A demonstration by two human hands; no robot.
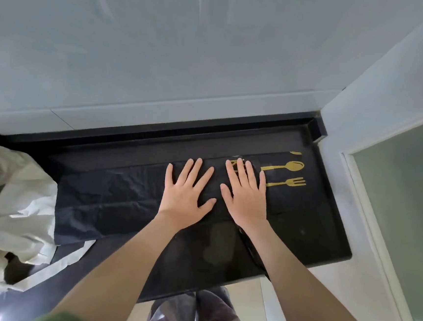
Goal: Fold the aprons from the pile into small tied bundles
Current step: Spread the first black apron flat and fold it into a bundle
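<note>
While both palms lie flat with fingers spread, left hand and right hand press a long-folded black apron onto the dark counter, untied; pale pile waits beyond the left hand.

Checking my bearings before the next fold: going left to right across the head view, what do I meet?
Crumpled white cloth pile → creased black apron → left hand → right hand → gold spoon-and-fork print → frosted glass door.
</note>
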